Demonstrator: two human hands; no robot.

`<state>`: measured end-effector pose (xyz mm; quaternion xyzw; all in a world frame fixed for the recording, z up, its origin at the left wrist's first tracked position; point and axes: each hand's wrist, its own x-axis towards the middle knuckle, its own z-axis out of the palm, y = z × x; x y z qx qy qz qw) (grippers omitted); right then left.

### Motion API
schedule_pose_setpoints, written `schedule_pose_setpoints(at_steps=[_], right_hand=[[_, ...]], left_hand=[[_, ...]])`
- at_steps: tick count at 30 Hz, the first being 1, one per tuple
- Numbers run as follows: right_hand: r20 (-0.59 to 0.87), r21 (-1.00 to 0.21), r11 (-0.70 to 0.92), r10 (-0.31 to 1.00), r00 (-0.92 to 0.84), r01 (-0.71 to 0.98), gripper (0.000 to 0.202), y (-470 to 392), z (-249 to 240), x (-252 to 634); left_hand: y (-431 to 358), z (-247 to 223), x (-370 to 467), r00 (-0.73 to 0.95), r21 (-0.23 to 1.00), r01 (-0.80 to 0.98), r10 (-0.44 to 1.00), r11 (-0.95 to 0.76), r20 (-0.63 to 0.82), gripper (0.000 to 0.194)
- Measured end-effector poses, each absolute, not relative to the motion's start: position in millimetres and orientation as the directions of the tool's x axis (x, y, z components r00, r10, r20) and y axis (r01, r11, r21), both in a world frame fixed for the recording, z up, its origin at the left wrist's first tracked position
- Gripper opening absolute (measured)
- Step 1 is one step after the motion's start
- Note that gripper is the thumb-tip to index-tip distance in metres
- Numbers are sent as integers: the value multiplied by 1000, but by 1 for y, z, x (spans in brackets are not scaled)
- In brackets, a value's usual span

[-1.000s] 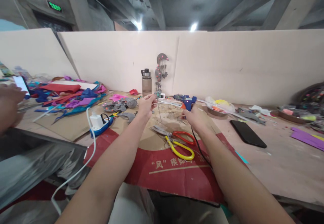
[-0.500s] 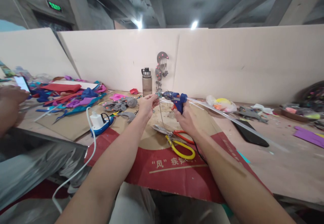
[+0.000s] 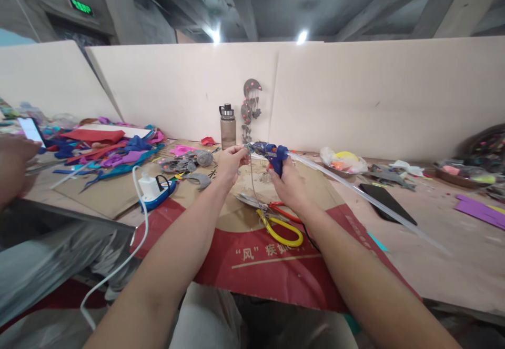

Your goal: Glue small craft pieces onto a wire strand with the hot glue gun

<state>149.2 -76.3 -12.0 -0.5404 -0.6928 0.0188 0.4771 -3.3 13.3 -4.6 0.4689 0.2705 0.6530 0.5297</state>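
Observation:
My right hand (image 3: 287,180) is wrapped round the handle of a blue hot glue gun (image 3: 272,154), its nozzle pointing left. A long clear glue stick (image 3: 355,188) trails out of the gun's back end to the right. With fingertips pinched, my left hand (image 3: 232,163) holds a small piece at the nozzle, too small to name. A thin grey cord (image 3: 252,180) hangs from those fingers toward the scissors. Below the hands, yellow-handled scissors (image 3: 281,228) and a red-handled tool (image 3: 284,212) lie on the red and tan cardboard (image 3: 268,275).
Behind my hands stand a water bottle (image 3: 228,128) and a grey moon-shaped hanging ornament (image 3: 251,104). A blue power strip (image 3: 158,193), felt scraps (image 3: 114,146) and a co-worker's hand (image 3: 16,159) are on the left. A black phone (image 3: 386,204) lies right.
The view has shifted very slightly. Both hands keep their hold, with the glue gun still at the small piece in my left fingers.

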Motion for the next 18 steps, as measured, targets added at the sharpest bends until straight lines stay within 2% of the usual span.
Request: schedule_pose_setpoints(at_steps=[8, 18], right_hand=[[682, -499, 470, 731, -4, 728, 33, -76, -12, 147], [668, -511, 431, 744, 28, 743, 33, -77, -12, 147]], left_hand=[[15, -4, -4, -34, 829, -461, 940, -317, 340, 29], [14, -4, -4, -37, 831, -458, 941, -316, 337, 29]])
